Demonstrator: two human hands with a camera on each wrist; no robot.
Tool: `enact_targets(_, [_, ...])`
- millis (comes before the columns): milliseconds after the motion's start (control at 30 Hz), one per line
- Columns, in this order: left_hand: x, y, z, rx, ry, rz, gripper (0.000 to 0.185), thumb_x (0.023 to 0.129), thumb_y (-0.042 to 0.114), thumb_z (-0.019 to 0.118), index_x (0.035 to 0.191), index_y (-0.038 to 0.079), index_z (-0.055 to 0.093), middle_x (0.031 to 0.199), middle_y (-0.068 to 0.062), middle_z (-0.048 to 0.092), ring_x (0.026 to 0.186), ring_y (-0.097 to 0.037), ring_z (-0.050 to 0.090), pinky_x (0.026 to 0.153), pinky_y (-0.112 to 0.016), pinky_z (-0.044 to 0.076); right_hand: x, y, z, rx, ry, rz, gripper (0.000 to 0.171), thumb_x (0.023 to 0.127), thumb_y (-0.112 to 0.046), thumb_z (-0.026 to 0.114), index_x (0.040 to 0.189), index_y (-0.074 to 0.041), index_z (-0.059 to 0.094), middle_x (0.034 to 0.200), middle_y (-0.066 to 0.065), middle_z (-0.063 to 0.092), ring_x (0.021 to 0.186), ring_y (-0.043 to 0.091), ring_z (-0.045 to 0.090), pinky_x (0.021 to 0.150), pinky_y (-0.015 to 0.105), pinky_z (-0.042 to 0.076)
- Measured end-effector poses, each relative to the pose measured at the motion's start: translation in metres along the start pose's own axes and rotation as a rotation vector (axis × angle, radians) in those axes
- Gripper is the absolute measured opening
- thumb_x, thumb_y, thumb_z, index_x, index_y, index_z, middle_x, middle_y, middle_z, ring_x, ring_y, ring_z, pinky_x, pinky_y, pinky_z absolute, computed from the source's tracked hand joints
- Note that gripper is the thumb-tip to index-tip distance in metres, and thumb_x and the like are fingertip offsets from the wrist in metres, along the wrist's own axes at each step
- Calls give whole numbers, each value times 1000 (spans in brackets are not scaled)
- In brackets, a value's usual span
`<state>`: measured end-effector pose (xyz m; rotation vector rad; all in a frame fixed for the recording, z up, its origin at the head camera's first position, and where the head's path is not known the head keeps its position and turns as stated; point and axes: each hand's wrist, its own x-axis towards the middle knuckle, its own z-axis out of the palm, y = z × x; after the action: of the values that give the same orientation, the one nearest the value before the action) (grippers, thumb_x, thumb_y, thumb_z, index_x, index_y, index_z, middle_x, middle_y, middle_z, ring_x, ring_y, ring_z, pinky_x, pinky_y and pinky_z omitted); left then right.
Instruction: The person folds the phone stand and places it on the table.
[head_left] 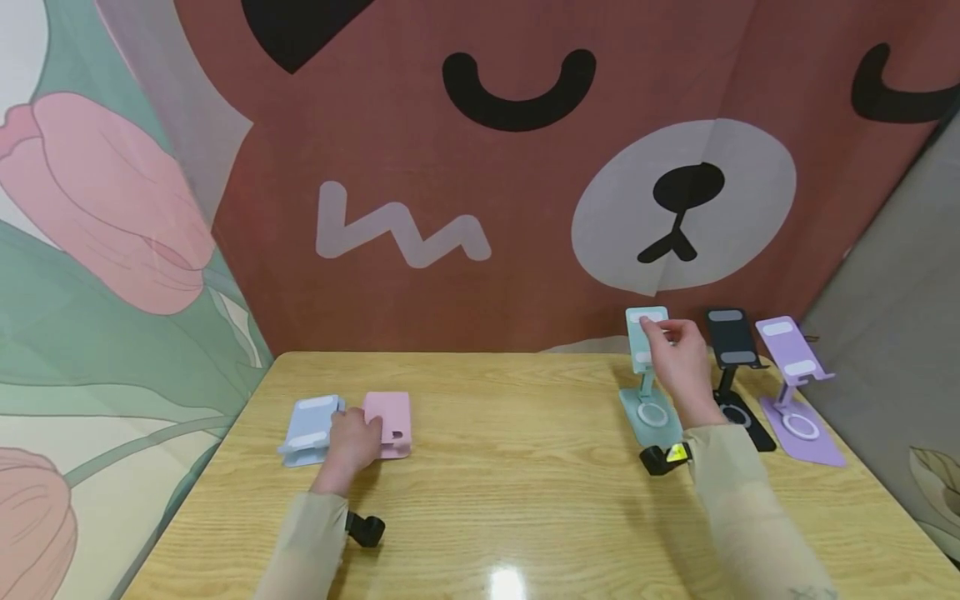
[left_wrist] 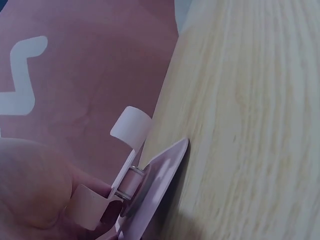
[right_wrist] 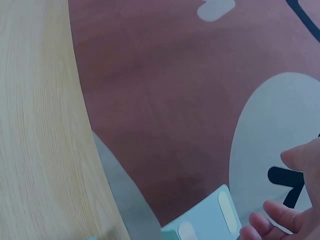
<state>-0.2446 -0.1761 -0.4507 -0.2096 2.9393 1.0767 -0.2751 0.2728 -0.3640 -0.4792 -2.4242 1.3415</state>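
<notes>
My left hand (head_left: 356, 439) grips the left edge of a folded pink phone stand (head_left: 388, 423). In the left wrist view, the pink stand's hinge and two curved lips show, its plate tilted against the wood; some of the fingers are hidden behind it. My right hand (head_left: 681, 367) is up beside the top of an unfolded teal phone stand (head_left: 647, 337). The right wrist view has the thumb and fingers (right_wrist: 282, 215) parted, with the teal stand's upper plate (right_wrist: 207, 217) just beyond the fingertips and nothing between them.
A folded blue phone stand (head_left: 311, 427) lies left of the pink one. Unfolded black (head_left: 731, 337) and purple (head_left: 791, 350) phone stands stand at the right of the wooden table (head_left: 510, 467). A printed bear curtain (head_left: 420, 308) hangs behind the back edge.
</notes>
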Motion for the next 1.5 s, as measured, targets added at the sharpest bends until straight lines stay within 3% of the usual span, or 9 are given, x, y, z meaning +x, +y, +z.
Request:
enact_targets(167, [0, 2, 1, 56, 34, -13, 43, 102, 16, 46, 114, -25, 54, 114, -41, 46, 114, -54, 38, 99, -59, 33, 8, 6, -5, -45, -6, 8, 76, 100, -62, 47, 143, 1, 45, 132, 23, 50, 116, 37, 47, 87, 45, 40])
enact_targets(433, [0, 2, 2, 44, 53, -12, 42, 101, 15, 47, 114, -24, 55, 113, -40, 49, 115, -53, 38, 99, -59, 32, 15, 13, -7, -69, -17, 39, 81, 100, -61, 48, 147, 4, 37, 141, 26, 39, 128, 40, 38, 101, 55, 35])
enact_targets(633, [2, 0, 4, 39, 39, -24, 42, 101, 14, 47, 116, -24, 56, 113, -40, 48, 111, -52, 43, 98, -58, 37, 20, 22, -5, -102, -41, 62, 83, 100, -61, 47, 148, 5, 33, 139, 28, 37, 124, 43, 38, 99, 56, 36])
enact_targets(867, [6, -4, 5, 21, 8, -23, 39, 102, 13, 43, 109, -23, 58, 111, -39, 53, 115, -49, 41, 100, -55, 41, 25, 28, 4, -127, -47, 57, 83, 101, -56, 50, 149, 8, 29, 141, 31, 34, 129, 45, 33, 107, 58, 30])
enact_targets(1200, [6, -9, 6, -3, -36, -56, 44, 103, 16, 41, 116, -24, 56, 118, -41, 51, 115, -47, 43, 100, -56, 42, 34, 30, 6, -122, -52, 41, 84, 101, -55, 50, 150, 8, 27, 145, 32, 31, 131, 46, 30, 109, 59, 29])
enact_targets(1500, [4, -7, 8, 1, -14, -71, 45, 103, 16, 42, 116, -25, 55, 120, -44, 45, 112, -47, 46, 99, -56, 43, 44, 35, 5, -90, -213, 143, 94, 101, -61, 42, 157, 8, 12, 157, 34, 24, 140, 49, 29, 113, 62, 25])
